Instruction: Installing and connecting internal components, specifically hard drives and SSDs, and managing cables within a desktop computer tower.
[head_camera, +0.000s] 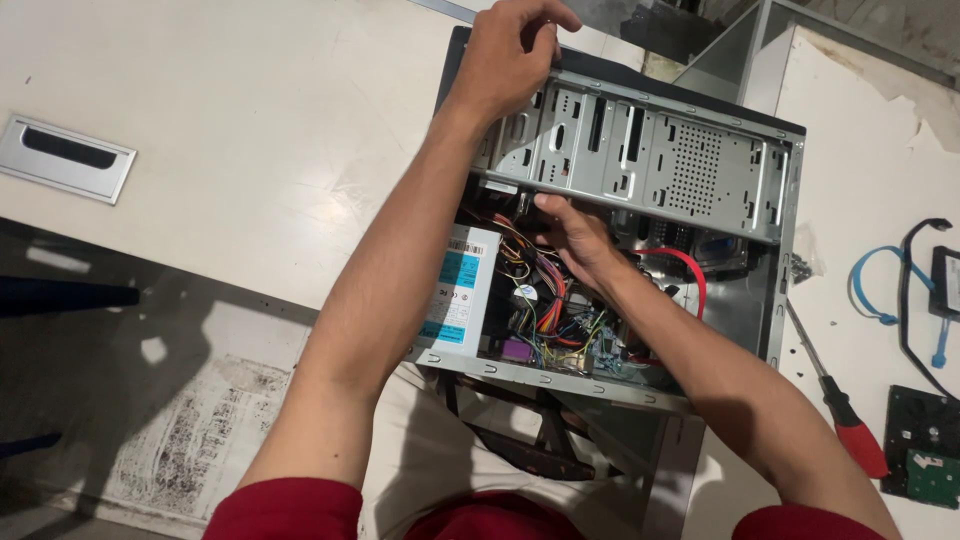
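Computer case (700, 160) lies open on the counter (250, 130), side panel off, wires exposed. Left hand (515, 55) clamps its far top edge; right hand (575, 235) reaches inside under the drive cage, fingers hidden. A screwdriver (835, 390) lies right.

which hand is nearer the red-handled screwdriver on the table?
Right. The right hand is inside the open computer case, closer to the red-handled screwdriver; the left hand grips the case's far top edge.
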